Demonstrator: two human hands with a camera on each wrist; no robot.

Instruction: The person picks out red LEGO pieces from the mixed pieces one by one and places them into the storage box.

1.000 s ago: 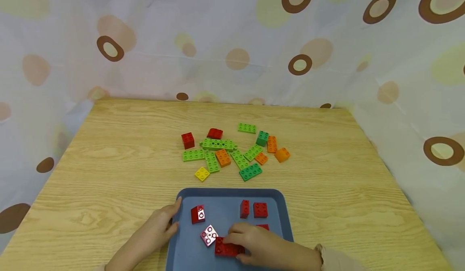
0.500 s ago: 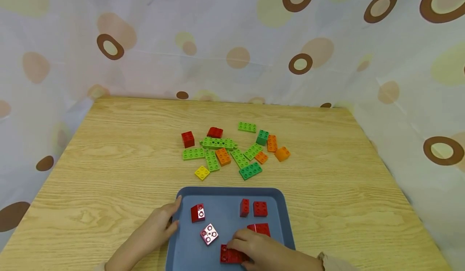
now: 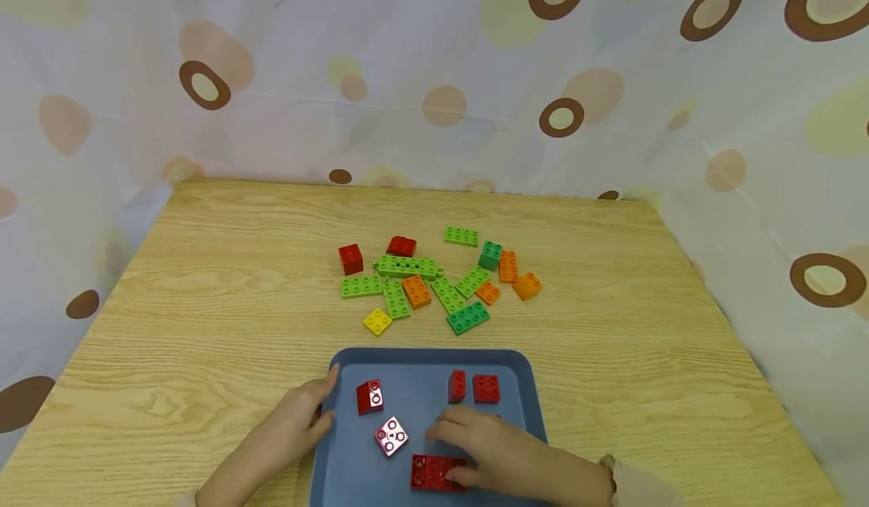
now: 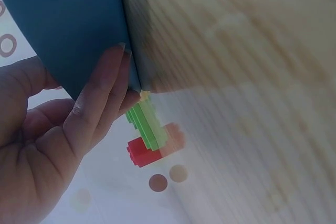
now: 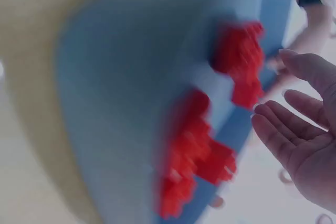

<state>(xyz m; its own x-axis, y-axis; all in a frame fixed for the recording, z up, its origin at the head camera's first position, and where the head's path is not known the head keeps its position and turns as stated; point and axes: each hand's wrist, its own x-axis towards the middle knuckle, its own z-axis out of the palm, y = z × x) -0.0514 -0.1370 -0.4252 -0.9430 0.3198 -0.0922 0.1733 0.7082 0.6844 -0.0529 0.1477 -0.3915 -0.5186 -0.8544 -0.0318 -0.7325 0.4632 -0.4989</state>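
Note:
My left hand (image 3: 292, 424) grips the left wall of a blue-grey tray (image 3: 434, 356); the left wrist view shows its fingers along the tray's outer side (image 4: 79, 30). My right hand (image 3: 485, 447) is over the tray with its fingers spread and nothing between them, as the right wrist view also shows. Below its thumb lies a long red toy brick (image 3: 428, 473). Elsewhere in the tray are a sloped red brick (image 3: 370, 397), a square red brick (image 3: 391, 437), a narrow red brick (image 3: 457, 387) and another red brick (image 3: 485, 388). One more is mostly hidden behind the right hand.
Beyond the tray, several loose bricks lie on the wooden table (image 3: 611, 356): a yellow brick (image 3: 377, 322), a dark green brick (image 3: 468, 318), an orange brick (image 3: 416, 292), a red brick (image 3: 351, 259) and light green ones. A spotted curtain (image 3: 434, 77) hangs behind and at the sides.
The right hand shifted the long red brick slightly right and toward me, then let go of it and moved up off it. The left hand keeps its place on the tray.

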